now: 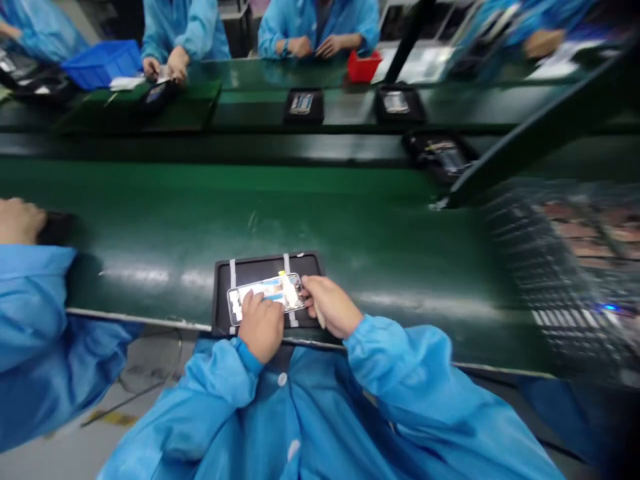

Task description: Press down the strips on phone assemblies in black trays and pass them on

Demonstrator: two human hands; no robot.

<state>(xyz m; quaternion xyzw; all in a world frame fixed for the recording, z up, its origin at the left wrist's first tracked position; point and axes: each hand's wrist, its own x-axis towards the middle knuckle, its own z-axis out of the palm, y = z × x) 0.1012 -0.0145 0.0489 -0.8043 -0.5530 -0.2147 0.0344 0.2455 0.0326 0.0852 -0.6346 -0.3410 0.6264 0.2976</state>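
Note:
A phone frame (267, 293) with exposed inner parts lies in a black tray (260, 268) on the near edge of the green conveyor belt (200, 220). My left hand (261, 327) grips the phone frame's near side, fingers curled onto it. My right hand (327, 305) pinches its right end. Both my sleeves are blue.
A neighbour's blue sleeve (30, 320) and hand (17, 220) rest on the belt at left. Across the belt, people in blue coats work at a green bench with black trays (303, 105), a blue bin (103, 63) and a red box (363, 67). A dark wire rack (565, 267) stands at right.

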